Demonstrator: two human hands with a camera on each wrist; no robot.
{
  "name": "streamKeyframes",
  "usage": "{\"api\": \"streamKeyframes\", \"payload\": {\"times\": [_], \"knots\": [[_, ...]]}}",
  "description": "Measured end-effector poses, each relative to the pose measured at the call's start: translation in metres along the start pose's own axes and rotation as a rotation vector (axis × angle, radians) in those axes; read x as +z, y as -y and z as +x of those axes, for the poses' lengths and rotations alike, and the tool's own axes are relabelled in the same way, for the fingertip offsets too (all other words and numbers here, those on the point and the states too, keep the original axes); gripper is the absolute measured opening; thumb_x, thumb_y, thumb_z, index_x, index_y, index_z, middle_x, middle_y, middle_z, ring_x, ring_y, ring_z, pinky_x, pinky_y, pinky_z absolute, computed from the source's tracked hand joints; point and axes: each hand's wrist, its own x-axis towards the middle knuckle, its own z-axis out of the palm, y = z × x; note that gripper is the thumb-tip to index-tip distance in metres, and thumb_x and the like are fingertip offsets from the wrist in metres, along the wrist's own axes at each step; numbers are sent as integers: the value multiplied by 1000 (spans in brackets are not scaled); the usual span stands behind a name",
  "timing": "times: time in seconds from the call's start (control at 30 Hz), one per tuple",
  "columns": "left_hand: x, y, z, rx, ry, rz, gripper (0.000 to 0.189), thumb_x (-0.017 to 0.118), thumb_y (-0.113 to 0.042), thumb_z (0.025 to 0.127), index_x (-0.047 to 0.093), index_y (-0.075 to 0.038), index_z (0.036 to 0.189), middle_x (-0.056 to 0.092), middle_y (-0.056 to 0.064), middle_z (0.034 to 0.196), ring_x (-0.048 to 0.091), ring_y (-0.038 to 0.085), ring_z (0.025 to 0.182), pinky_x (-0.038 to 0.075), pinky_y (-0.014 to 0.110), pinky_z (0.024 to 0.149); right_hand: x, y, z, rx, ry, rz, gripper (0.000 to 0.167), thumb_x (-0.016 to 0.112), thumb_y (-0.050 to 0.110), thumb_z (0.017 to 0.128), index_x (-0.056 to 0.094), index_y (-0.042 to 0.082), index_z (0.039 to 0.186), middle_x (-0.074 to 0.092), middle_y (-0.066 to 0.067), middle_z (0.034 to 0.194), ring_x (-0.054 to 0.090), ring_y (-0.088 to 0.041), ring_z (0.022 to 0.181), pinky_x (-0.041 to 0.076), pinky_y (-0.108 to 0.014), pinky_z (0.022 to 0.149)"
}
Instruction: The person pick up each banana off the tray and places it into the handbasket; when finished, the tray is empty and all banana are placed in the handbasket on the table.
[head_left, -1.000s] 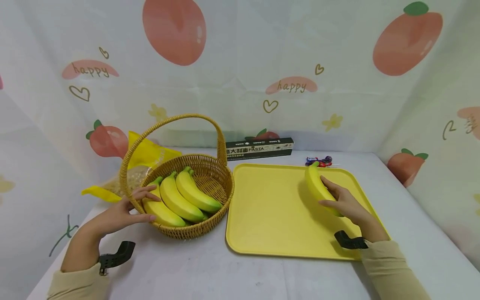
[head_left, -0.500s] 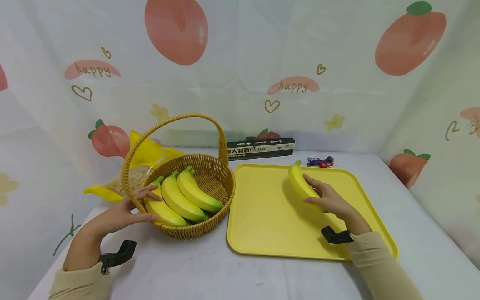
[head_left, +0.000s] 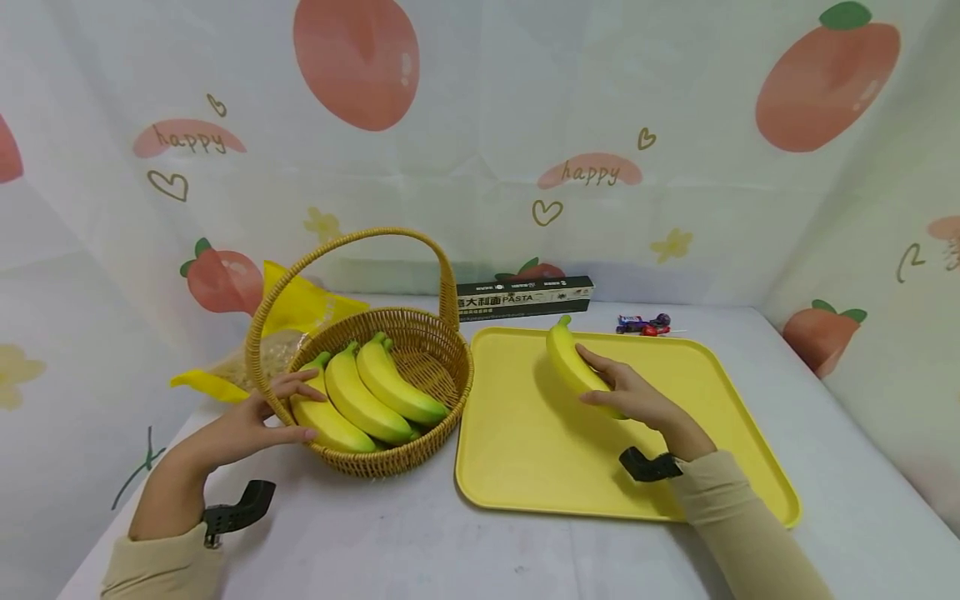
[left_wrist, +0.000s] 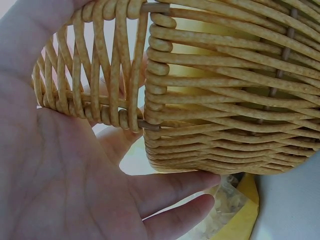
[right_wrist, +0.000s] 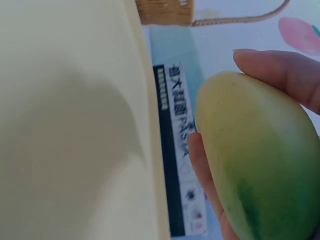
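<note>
My left hand (head_left: 243,425) holds a wicker basket (head_left: 367,462) where its arched handle meets the rim. In the left wrist view, the handle's woven base (left_wrist: 95,60) crosses the palm, and fingers lie along the basket's outer wall. Several yellow bananas (head_left: 360,396) with green ends lie side by side inside. Off to the right, my right hand (head_left: 637,400) grips another banana (head_left: 573,358) between thumb and fingers, stem pointing away. That banana hangs above a yellow tray (head_left: 517,475) and casts a shadow on it. Its greenish end (right_wrist: 260,165) fills much of the right wrist view.
Behind the tray stands a dark pasta box (head_left: 525,298) by the backdrop. Wrapped lollipops (head_left: 645,324) lie past the tray's far edge. A yellow bag (head_left: 311,304) with pale contents leans behind the basket's left side. White cloth covers the table (head_left: 390,533).
My right hand has carried the banana leftward over the tray, from its right part towards the middle. The left hand stays on the basket, and the view has shifted slightly.
</note>
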Motion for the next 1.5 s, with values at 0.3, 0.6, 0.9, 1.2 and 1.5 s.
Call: {"api": "streamKeyframes", "payload": {"times": [0.3,0.6,0.9,1.2,1.5], "knots": [[-1,-2,0,-13,4,-8,39,68,-20,85,54,-12,120,23,15,150,23,46,132,37,63,92,11,25,15,-39,101,21,75,59,16,91,12,6,149,24,-23,150,48,-14,94,42,-19,78],[0,-2,0,-14,1,-8,38,68,-21,84,55,-12,118,23,16,150,21,47,133,35,65,91,29,43,29,-92,211,-67,75,59,19,92,12,5,148,12,-16,155,36,-22,126,36,-13,89],[0,-1,1,-18,3,-10,39,68,-21,84,55,-11,119,23,16,150,22,47,133,37,64,92,38,64,38,-124,266,-123,74,63,13,88,19,6,147,24,-17,152,49,-13,85,39,-22,77],[0,0,1,-12,1,-9,38,68,-21,84,55,-11,119,23,17,150,24,48,132,38,62,91,50,78,54,-154,300,-194,74,67,14,86,25,4,146,32,-16,149,49,-14,82,40,-23,76],[0,1,0,-3,1,-8,38,68,-21,85,55,-12,119,22,17,150,25,48,131,38,62,91,63,97,77,-173,336,-261,72,67,16,86,28,7,145,56,-10,115,46,-12,75,39,-23,72]]}}
